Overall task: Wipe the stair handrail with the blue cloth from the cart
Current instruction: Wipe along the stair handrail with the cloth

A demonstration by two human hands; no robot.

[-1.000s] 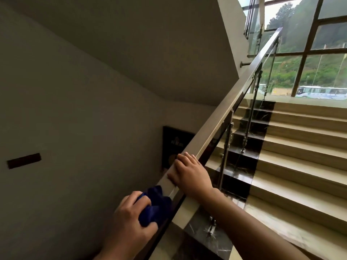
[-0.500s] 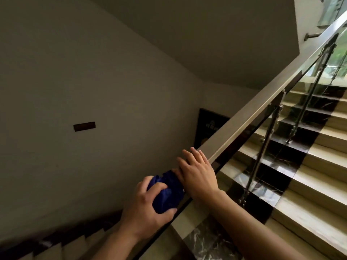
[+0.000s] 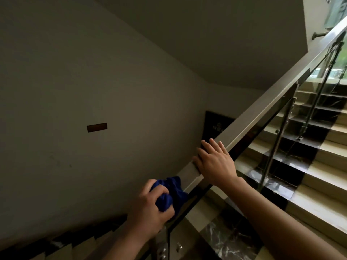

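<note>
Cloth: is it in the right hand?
No, the left hand grips the cloth, while the right hand rests with straight fingers on the handrail.

The single head-worn wide-angle camera faces forward and down, sits close above the near end of the handrail [image 3: 262,110], and frames the wall [image 3: 93,81] at left and the rising steps [image 3: 334,152] at far right.

There were two hands — left hand [image 3: 148,209], right hand [image 3: 216,162] — one blue cloth [image 3: 172,192], one handrail [image 3: 262,113], one wall plate [image 3: 96,127].
</note>
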